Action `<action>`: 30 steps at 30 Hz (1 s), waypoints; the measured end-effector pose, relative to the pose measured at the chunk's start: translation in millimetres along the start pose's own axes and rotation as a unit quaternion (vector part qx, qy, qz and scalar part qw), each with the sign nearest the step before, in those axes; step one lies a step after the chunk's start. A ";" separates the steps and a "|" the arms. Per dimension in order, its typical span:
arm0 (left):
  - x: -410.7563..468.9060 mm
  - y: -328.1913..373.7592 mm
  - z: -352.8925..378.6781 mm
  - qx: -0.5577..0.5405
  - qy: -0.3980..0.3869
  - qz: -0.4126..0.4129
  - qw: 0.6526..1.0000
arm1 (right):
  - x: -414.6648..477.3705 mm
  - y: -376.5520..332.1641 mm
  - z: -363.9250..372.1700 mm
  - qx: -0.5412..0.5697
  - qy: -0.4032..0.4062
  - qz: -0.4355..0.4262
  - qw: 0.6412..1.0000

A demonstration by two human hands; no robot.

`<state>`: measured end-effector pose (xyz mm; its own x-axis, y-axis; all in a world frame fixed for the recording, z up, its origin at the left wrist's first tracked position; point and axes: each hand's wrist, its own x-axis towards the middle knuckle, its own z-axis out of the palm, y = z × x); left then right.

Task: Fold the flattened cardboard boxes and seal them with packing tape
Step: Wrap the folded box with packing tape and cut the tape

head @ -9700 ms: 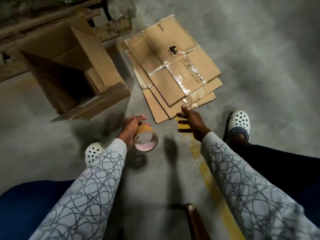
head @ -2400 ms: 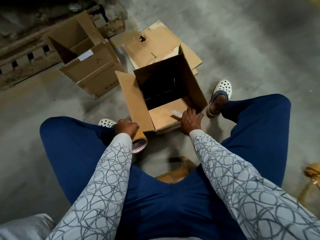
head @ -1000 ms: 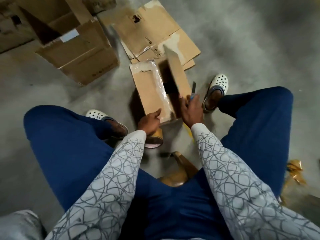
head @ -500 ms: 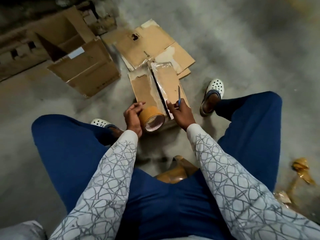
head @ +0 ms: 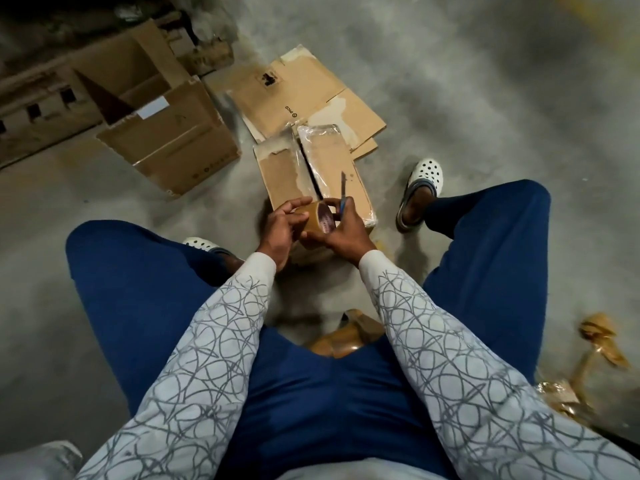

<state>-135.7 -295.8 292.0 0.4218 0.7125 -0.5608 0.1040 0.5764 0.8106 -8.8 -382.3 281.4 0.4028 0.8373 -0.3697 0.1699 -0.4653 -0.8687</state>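
Your right hand (head: 346,235) came off box (head: 289,174), joined left hand (head: 282,232) on tape roll (head: 317,220); both sets of fingers curl round roll, right also pinching blue cutter (head: 343,194), over box's near end.

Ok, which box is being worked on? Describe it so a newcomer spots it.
Look between the white shoes on the concrete floor: the small box stands there, just beyond the tape roll. Unlike the flat stack behind and the larger open box to its left, its two top flaps are closed.

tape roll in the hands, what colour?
Tan-brown tape roll, with a pinkish printed core face. The head view is the only one, and it shows clearly.
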 end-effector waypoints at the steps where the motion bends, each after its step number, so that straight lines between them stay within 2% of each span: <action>1: 4.2 -3.3 -1.7 0.048 0.006 0.006 0.999 | 1.1 -0.2 -2.4 -0.022 -0.016 -0.008 1.000; 5: 10.9 -13.5 -4.7 0.189 0.009 0.045 0.981 | 5.3 2.0 -13.5 -0.087 -0.044 -0.028 0.995; 12: 1.3 -22.3 -0.1 0.329 0.007 0.112 0.938 | 11.4 23.7 -24.6 -0.065 -0.059 0.002 0.996; 16: -1.8 -19.8 -1.7 0.322 0.040 0.155 0.933 | 12.2 31.2 -15.6 -0.023 -0.045 0.020 0.998; 18: -2.8 -16.8 -2.9 0.295 0.053 0.170 0.939 | 11.6 32.1 -12.2 -0.036 -0.009 0.015 0.999; 21: -2.6 -15.7 -5.8 0.301 0.048 0.185 0.934 | 12.4 34.6 -11.3 -0.024 0.011 0.026 0.999; 27: -3.8 -19.8 -5.5 0.289 0.027 0.157 0.944 | 14.1 43.9 -8.0 -0.003 0.030 0.044 0.999; 30: 2.8 -25.2 -4.0 0.299 -0.010 0.139 0.944 | 11.2 45.8 -9.7 0.002 0.035 0.059 0.998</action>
<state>-140.7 -306.7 269.4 0.5244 0.7917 -0.3134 0.4738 0.0345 0.8799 12.1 -397.0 240.7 0.4814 0.7547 -0.4457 0.1141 -0.5581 -0.8219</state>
